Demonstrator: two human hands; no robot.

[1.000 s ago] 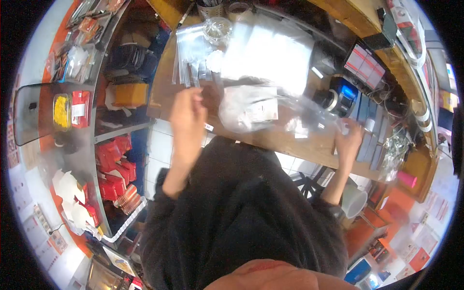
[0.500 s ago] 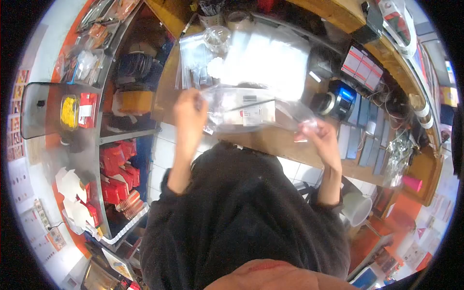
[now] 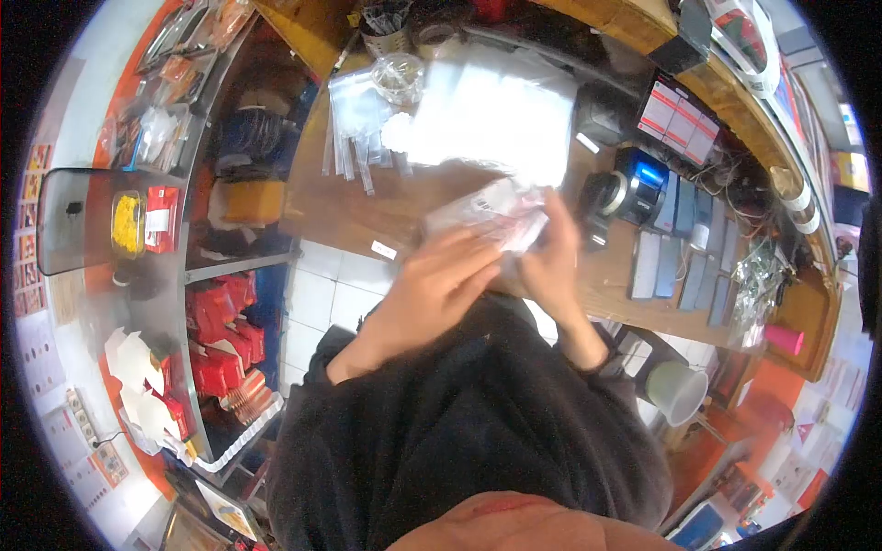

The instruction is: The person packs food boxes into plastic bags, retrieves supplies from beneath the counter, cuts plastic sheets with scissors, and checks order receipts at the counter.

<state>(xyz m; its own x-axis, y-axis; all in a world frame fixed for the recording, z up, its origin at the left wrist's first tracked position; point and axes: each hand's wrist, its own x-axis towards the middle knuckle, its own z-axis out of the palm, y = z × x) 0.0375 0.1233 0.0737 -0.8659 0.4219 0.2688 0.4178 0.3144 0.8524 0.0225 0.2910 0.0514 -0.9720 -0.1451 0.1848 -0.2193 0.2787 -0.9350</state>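
A small white box with a barcode label, wrapped in a clear plastic bag (image 3: 482, 207), is tilted above the front edge of the wooden table (image 3: 354, 207). My left hand (image 3: 439, 280) is closed on the near left side of this wrapped box, fingers pressed together along it. At its right end, my right hand (image 3: 553, 253) grips the gathered plastic; motion blurs its fingers. Just beyond the box lies a stack of clear plastic bags (image 3: 491, 115), bright with glare. A small white label strip (image 3: 384, 250) rests at the table's edge, left of my hands.
Smaller clear bags (image 3: 354, 115) and a tape roll (image 3: 398, 78) lie at the back left. To the right stand a label printer (image 3: 640, 184) with a lit blue screen and several grey boxes (image 3: 657, 264). Shelving with red boxes (image 3: 220, 321) stands left.
The bag was stretched wide between my hands; now it is folded around the box. Both hands have come together, the left moving right and the right moving left. The label strip is now exposed.
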